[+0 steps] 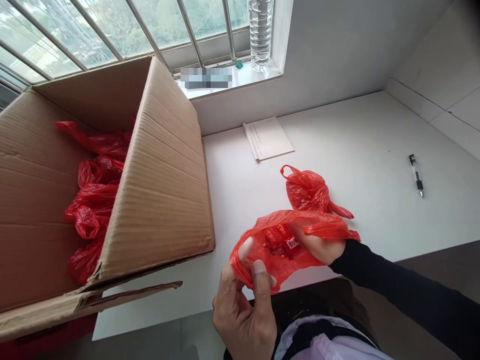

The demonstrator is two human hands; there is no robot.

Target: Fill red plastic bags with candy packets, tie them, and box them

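A thin red plastic bag [292, 267] hangs open at the front edge of the white table, with several small red packets [277, 237] inside it. My left hand [245, 305] pinches the bag's left rim between thumb and fingers. Reaching into the bag from the right is my right hand [315, 245], in a black sleeve; its fingers are hidden by the plastic and the packets. Just behind lies a second red bag [307, 190], bunched up with its handles loose.
A large open cardboard box [168, 175] with several red bags [93, 200] stands at the left. Farther back are a notebook [270, 137], a pen [416, 175] at the right, and a clear bottle [260, 35] on the sill by the barred window.
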